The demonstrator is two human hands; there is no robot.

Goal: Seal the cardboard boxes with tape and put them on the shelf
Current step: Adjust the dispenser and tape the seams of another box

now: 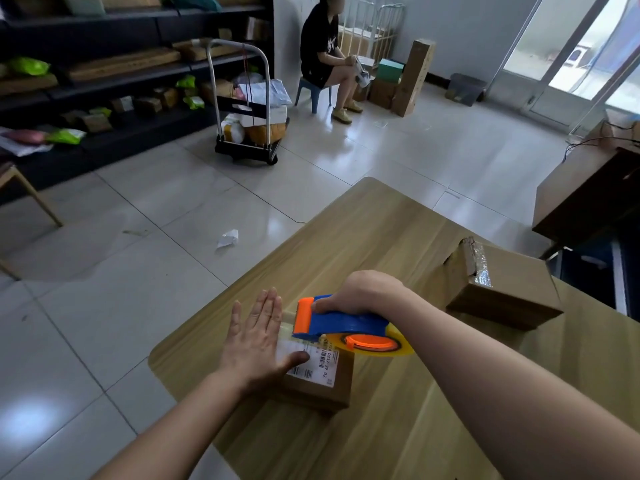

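Pressing our left hand flat, fingers straight, we cover the far-left part of the small cardboard box, which sits near the left corner of the wooden table. Its white label shows beside the thumb. Our right hand is curled round the blue-and-orange tape dispenser, its orange roller at the box top, just beside the left fingers. A second cardboard box with shiny tape on one edge lies on the table to the right, well apart. Across the tiled floor, a loaded trolley stands before the dark shelf, a paper scrap lies nearer, and a person sits beyond.
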